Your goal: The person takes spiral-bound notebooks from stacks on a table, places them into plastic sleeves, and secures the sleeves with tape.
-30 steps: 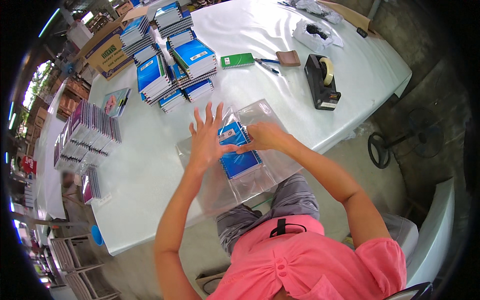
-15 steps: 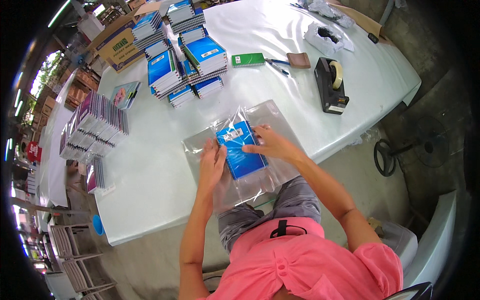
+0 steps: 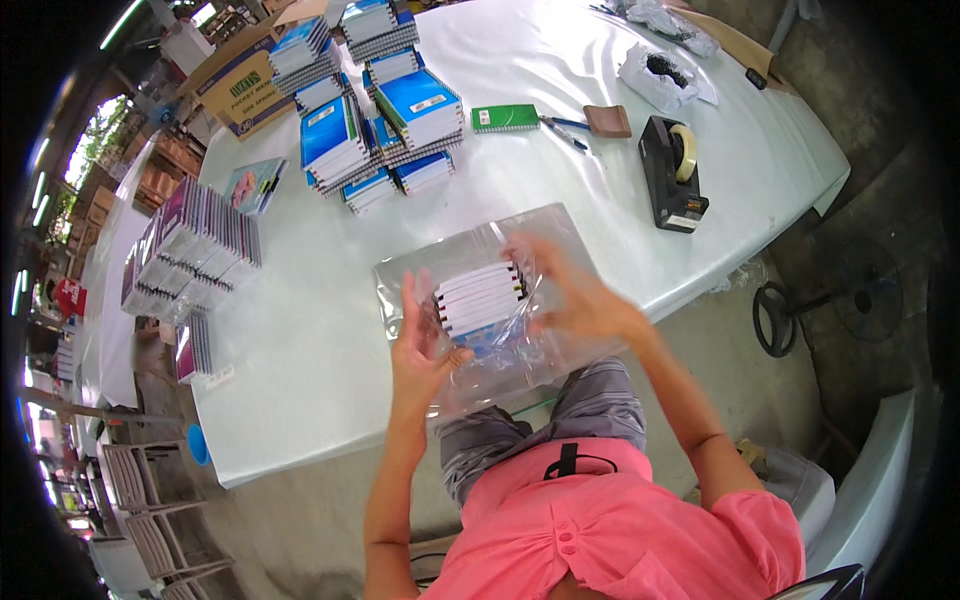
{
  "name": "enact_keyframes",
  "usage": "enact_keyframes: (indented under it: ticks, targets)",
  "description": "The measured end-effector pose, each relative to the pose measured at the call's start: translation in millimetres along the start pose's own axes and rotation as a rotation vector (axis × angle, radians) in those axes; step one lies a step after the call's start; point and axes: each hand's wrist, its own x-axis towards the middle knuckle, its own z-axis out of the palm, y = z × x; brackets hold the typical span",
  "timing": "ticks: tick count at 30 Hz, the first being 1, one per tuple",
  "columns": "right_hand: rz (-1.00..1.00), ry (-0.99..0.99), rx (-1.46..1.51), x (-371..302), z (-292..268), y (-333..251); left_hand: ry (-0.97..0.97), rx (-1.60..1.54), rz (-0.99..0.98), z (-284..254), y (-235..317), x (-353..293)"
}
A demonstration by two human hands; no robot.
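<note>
A small stack of blue-covered spiral notebooks (image 3: 480,300) stands tilted on a sheet of clear plastic film (image 3: 540,225), its white page edges facing up and part of the film over it. My left hand (image 3: 422,335) is at the stack's left side, fingers stretched and thumb apart, the thumb near the blue cover. My right hand (image 3: 572,295) is beside the stack's right end, blurred by motion, with its fingers and thumb apart. Whether either hand pinches the film cannot be made out.
Tall piles of blue spiral notebooks (image 3: 415,100) stand at the far left, before a cardboard box (image 3: 235,95). Purple wrapped notebooks (image 3: 190,245) are stacked at left. A tape dispenser (image 3: 668,175), green notebook (image 3: 505,118), pens (image 3: 568,137) and brown wallet-like item (image 3: 607,121) lie beyond.
The notebook stack has turned from lying with its blue cover up to showing its page edges. My right hand has moved slightly right; my left hand has shifted a little down.
</note>
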Motion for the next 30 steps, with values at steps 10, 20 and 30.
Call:
enact_keyframes:
  ticks: [10,20,30]
  targets:
    - [-0.641,-0.458,-0.674,65.4,-49.0,-104.0,-0.662,1.245,0.484,-18.9,112.4,65.1]
    - [-0.34,0.32,0.038,9.6,-25.9,-45.5,0.192,0.207,0.215,-23.5,44.3,6.7]
    - [-0.195,0.175,-0.13,-17.3,22.5,9.1,0.02,0.533,0.304,-15.0,5.5,-3.5]
